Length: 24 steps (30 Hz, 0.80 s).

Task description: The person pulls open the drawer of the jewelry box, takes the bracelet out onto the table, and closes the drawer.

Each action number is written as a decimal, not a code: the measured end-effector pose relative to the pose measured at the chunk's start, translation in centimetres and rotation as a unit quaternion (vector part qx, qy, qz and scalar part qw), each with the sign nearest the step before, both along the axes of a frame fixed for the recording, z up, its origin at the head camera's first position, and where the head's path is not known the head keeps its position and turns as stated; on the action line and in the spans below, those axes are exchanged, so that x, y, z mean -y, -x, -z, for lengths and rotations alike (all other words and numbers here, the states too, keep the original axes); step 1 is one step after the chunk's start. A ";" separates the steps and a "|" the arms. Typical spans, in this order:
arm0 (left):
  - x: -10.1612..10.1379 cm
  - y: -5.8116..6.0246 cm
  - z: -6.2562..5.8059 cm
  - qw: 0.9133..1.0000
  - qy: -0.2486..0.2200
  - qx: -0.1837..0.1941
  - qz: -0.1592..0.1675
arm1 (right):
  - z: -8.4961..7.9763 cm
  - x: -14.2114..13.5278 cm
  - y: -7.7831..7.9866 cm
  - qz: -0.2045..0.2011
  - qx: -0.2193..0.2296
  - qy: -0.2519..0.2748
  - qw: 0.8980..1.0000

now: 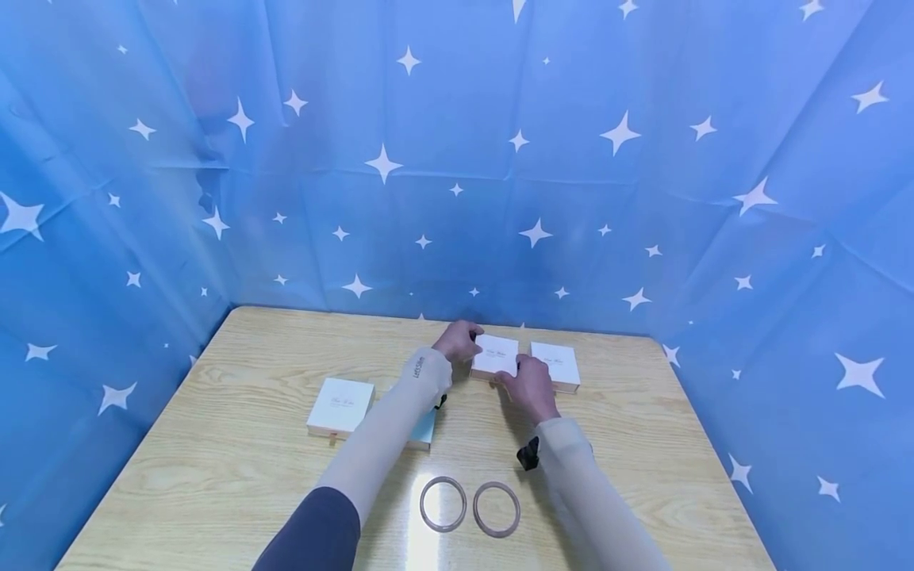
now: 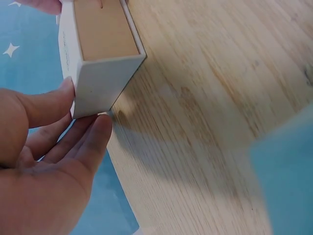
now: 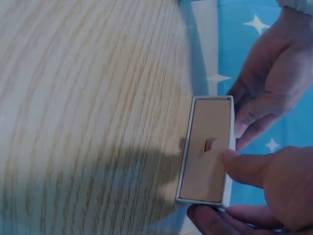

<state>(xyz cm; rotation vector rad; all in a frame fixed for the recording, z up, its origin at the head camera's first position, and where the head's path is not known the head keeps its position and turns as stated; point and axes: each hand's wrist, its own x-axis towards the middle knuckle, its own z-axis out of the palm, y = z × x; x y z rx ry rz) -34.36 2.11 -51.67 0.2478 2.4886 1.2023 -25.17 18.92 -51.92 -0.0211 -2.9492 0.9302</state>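
A white drawer box (image 1: pixel 495 354) with small print on its lid lies at the far side of the table. My left hand (image 1: pixel 458 341) holds its left end; in the left wrist view the thumb presses the lid edge and the fingers (image 2: pixel 100 132) reach the lower corner. At the right end, my right hand (image 1: pixel 530 385) grips the same box, thumb on the lid edge and fingers along the side. The tan drawer front (image 3: pixel 208 152) with its small pull tab faces the right wrist camera. Close by on the right lies a second white box (image 1: pixel 555 363), partly behind my right hand.
Another white box (image 1: pixel 341 406) lies left of my left forearm, which partly covers a light-blue box (image 1: pixel 423 432). Two rings, a left ring (image 1: pixel 422 507) and a right ring (image 1: pixel 475 507), lie near the front. A blue starry curtain (image 1: pixel 457 262) hangs behind the table.
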 end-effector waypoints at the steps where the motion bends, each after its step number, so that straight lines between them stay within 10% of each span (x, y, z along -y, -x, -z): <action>1: 0.1 -0.1 0.0 1.000 -0.003 0.000 0.000 | 0.0 0.0 -0.1 0.000 0.003 0.004 1.000; 24: 2.1 -2.8 -0.9 1.000 0.016 -0.011 0.008 | -0.4 -1.1 -1.0 -0.016 0.077 0.079 0.994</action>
